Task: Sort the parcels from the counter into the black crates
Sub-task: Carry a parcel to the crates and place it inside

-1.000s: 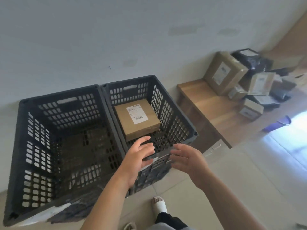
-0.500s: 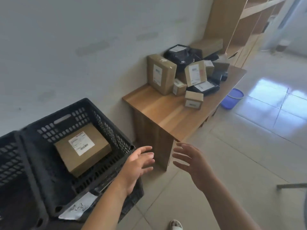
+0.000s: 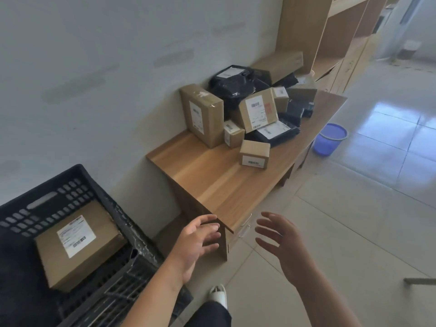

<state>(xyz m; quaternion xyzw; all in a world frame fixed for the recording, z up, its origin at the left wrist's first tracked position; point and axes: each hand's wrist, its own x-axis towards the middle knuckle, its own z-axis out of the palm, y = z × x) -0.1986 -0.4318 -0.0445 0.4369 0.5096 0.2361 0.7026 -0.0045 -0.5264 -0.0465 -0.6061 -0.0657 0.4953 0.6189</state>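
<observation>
A black crate stands at the lower left with one brown labelled parcel lying in it. On the wooden counter several parcels are piled at the far end: a tall brown box, a tilted brown box, black bags, and a small brown box standing apart nearest me. My left hand and my right hand are both empty with fingers spread, held in the air in front of the counter's near corner.
A blue waste basket sits on the tiled floor beyond the counter. Wooden shelving stands at the far end. My shoe is on the floor below my hands. A grey wall runs along the left.
My view has swung right from the crates toward the counter. Both empty hands have moved from above the crate with the parcel to the counter's near corner.
</observation>
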